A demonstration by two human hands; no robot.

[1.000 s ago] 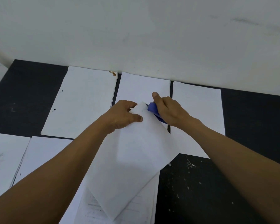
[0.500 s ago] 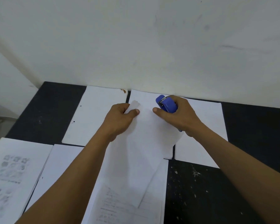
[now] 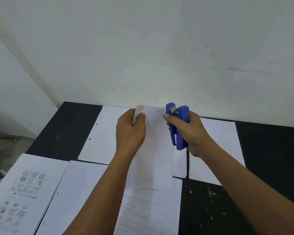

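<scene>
Head camera: my left hand (image 3: 129, 133) pinches the light, floppy sheets (image 3: 155, 143) at their top left corner above the surface (image 3: 270, 150), while my right hand (image 3: 194, 135) grips the stiff blue stapler (image 3: 183, 116) just beside them.

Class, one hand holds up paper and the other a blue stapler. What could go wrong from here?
1. The left hand pinches the held paper by one top corner only, so it hangs loose; any sheets in it might slip out of line before stapling.
2. The right hand has its thumb close to the open mouth of the blue stapler and could get nipped.
</scene>
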